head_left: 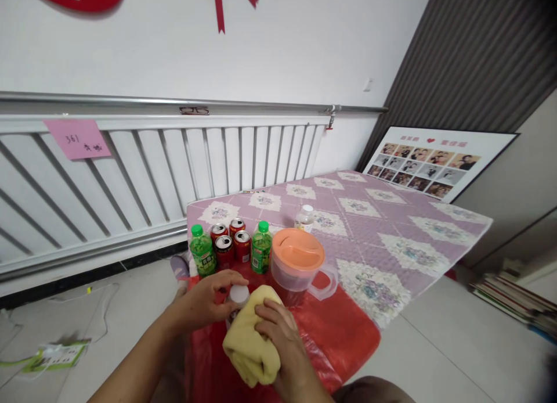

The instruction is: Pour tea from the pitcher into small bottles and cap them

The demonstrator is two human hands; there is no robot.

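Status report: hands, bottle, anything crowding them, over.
Left hand grips white-capped bottle. Right hand holds yellow cloth against it. Orange-lidded pitcher close behind, red cans beyond.

yellow cloth (250,348): soft matt napped fabric, under right hand (281,333) | bottle cap (239,294): smooth white plastic, in left hand (204,301) | red sheet (348,333), 3 o'clock of cloth: glossy crinkled plastic film | jug (298,266), 1 o'clock: clear plastic, matt orange lid | cans (230,240), 12 o'clock: shiny metal | tablecloth (391,229): quilted matt cloth

Wht wall (304,54), radiator (174,165), tile flr (435,356), photo board (430,162).
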